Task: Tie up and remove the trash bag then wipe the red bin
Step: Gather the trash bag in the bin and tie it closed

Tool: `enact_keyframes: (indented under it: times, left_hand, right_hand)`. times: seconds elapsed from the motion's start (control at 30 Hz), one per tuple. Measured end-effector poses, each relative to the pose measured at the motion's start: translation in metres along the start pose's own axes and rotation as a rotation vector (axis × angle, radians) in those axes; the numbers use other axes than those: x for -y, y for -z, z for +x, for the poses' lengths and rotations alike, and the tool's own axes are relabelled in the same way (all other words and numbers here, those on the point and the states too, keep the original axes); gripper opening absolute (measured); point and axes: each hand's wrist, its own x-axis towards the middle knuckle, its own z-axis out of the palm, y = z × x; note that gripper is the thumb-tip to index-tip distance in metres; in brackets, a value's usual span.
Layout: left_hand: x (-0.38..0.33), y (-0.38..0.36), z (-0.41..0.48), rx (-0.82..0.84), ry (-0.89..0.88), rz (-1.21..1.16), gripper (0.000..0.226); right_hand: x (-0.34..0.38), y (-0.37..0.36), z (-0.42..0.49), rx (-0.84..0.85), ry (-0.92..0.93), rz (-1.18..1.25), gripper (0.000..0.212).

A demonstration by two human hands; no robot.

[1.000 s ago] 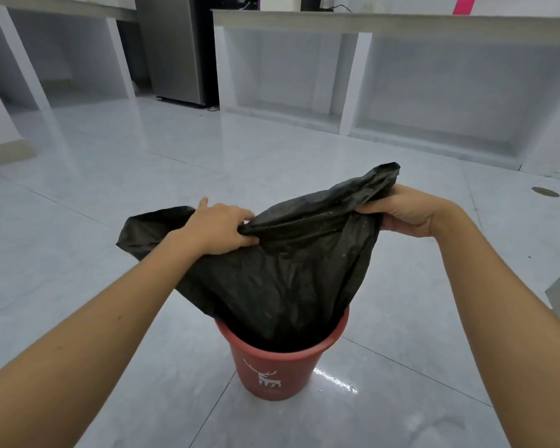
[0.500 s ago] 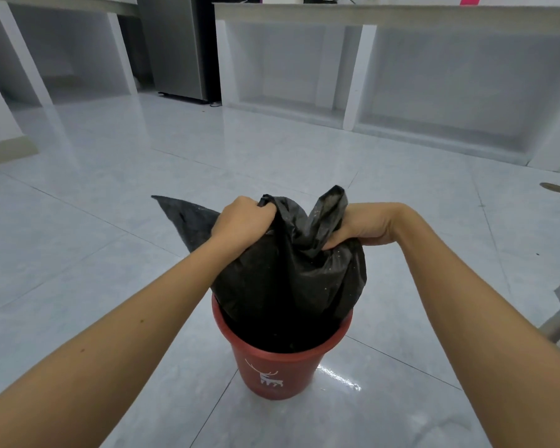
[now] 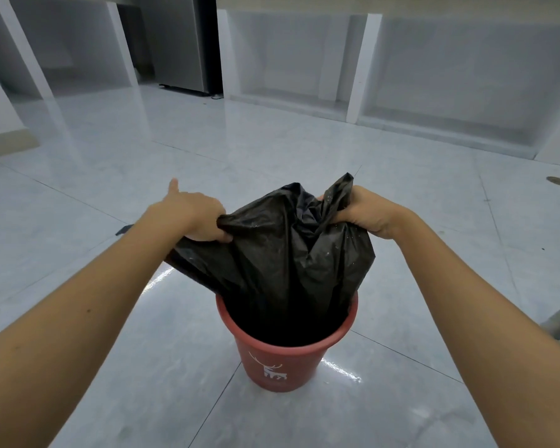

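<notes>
**Hands pulled apart, bag mouth spread again**

Half a second ago we had both fists bunched together over the bag's neck; now they sit well apart. Our left hand (image 3: 193, 216) has slid out to 9 o'clock of the black trash bag (image 3: 288, 263), fingers clamped on a fold of its edge, thumb sticking up. Our right hand (image 3: 366, 213) grips the other gathered corner at 2 o'clock, fist closed on plastic, a tail poking above it. No knot visible. The bag hangs between the two grips, its lower part inside the red bin (image 3: 282, 363), which stands on the tiled floor (image 3: 110, 150) at 6 o'clock below both hands.
</notes>
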Motion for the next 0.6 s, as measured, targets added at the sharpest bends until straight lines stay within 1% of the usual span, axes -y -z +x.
enact_keyframes:
  times: [0.03, 0.07, 0.1, 0.13, 0.17, 0.2, 0.23, 0.27, 0.3, 0.33, 0.37, 0.4, 0.47, 0.53, 0.57, 0.6]
  left_hand:
    - [0.001, -0.001, 0.0, -0.047, 0.004, -0.127, 0.029]
    - [-0.002, -0.003, -0.001, -0.099, 0.013, -0.278, 0.023]
    - [-0.006, -0.005, -0.002, -0.152, 0.042, -0.428, 0.022]
    - [-0.012, -0.005, -0.003, -0.198, 0.089, -0.573, 0.024]
    - [-0.02, -0.005, -0.004, -0.221, 0.138, -0.73, 0.025]
    - [-0.029, -0.003, -0.005, -0.204, 0.173, -0.914, 0.024]
    - [-0.038, 0.0, -0.005, -0.144, 0.19, -1.12, 0.023]
    - [-0.048, 0.007, -0.006, -0.047, 0.184, -1.326, 0.021]
    - [-0.056, 0.014, -0.009, 0.065, 0.148, -1.497, 0.02]
    - [-0.062, 0.02, -0.011, 0.167, 0.093, -1.618, 0.02]
    - [-0.065, 0.024, -0.011, 0.23, 0.047, -1.71, 0.023]
    - [-0.067, 0.026, -0.01, 0.245, 0.023, -1.788, 0.029]
    - [-0.061, 0.023, -0.005, 0.204, -0.004, -1.905, 0.049]
    - [-0.05, 0.011, -0.003, 0.206, -0.153, -1.892, 0.076]
    - [-0.045, 0.002, -0.004, 0.204, -0.238, -1.828, 0.089]
    - [-0.043, -0.011, -0.006, 0.168, -0.299, -1.717, 0.096]
  right_hand:
    - [0.002, -0.002, 0.001, -0.02, 0.018, 0.006, 0.012]
    - [0.004, -0.004, 0.002, -0.025, 0.042, 0.008, 0.017]
    - [0.005, -0.006, 0.003, -0.016, 0.053, 0.012, 0.017]
    - [0.008, -0.009, 0.004, 0.009, 0.059, 0.019, 0.01]
    - [0.012, -0.013, 0.004, 0.035, 0.076, 0.023, 0.011]
    - [0.015, -0.017, 0.005, 0.058, 0.097, 0.028, 0.021]
    - [0.018, -0.021, 0.006, 0.082, 0.113, 0.035, 0.026]
    - [0.021, -0.025, 0.006, 0.095, 0.123, 0.048, 0.027]
    - [0.023, -0.029, 0.008, 0.087, 0.138, 0.065, 0.025]
    - [0.023, -0.032, 0.008, 0.071, 0.146, 0.087, 0.02]
    - [0.023, -0.034, 0.008, 0.039, 0.144, 0.104, 0.014]
    - [0.024, -0.034, 0.008, 0.0, 0.147, 0.11, 0.01]
    - [0.022, -0.031, 0.009, -0.099, 0.177, 0.088, 0.014]
    - [0.021, -0.027, 0.008, -0.205, 0.192, 0.061, 0.012]
    - [0.019, -0.024, 0.008, -0.245, 0.201, 0.065, 0.01]
    - [0.016, -0.022, 0.007, -0.273, 0.208, 0.083, 0.011]
